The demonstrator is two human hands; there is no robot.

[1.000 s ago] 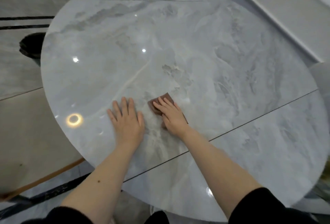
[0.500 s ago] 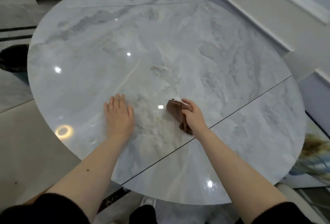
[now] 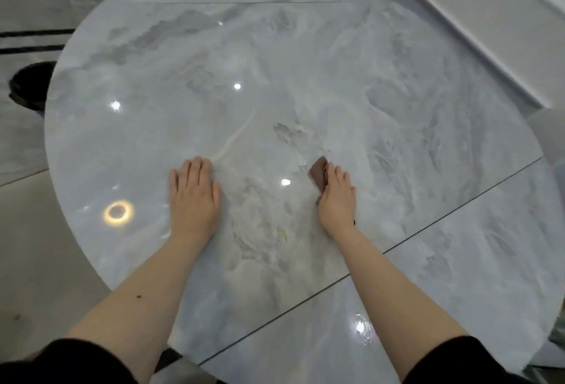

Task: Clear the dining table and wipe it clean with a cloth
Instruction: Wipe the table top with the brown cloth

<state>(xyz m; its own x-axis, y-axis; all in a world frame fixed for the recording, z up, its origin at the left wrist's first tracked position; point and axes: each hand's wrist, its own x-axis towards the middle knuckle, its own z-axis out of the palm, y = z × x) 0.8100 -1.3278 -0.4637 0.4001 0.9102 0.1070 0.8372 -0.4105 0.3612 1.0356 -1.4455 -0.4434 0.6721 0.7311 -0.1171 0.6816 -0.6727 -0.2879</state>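
View: looking down from head height at a round table, with both of the person's bare forearms reaching forward over it.

Table: a glossy round top in pale grey marble pattern, with thin dark seam lines crossing it near the far edge and diagonally at the near right. Bright ceiling lights reflect on it as small white dots and one ring.

Left hand: lies palm down on the table, left of centre. Its fingers are straight and close together, pointing away from the person, holding nothing.

Right hand: rests palm down, well apart from the left hand, pressing on the cloth. Its fingers are straight and held narrow, lying flat over the cloth instead of curling round it.

Cloth: a small brown piece, on the table under the right hand. Only its far left corner shows past the fingertips, plus a dark sliver by the wrist.

Smudge: a faint yellowish mark on the table between the two forearms.

Sleeves: dark, pushed up near the elbows.

Bin: a dark round container on the floor, partly hidden behind the table's left edge.

Wall: pale, with white trim, running along the upper right.
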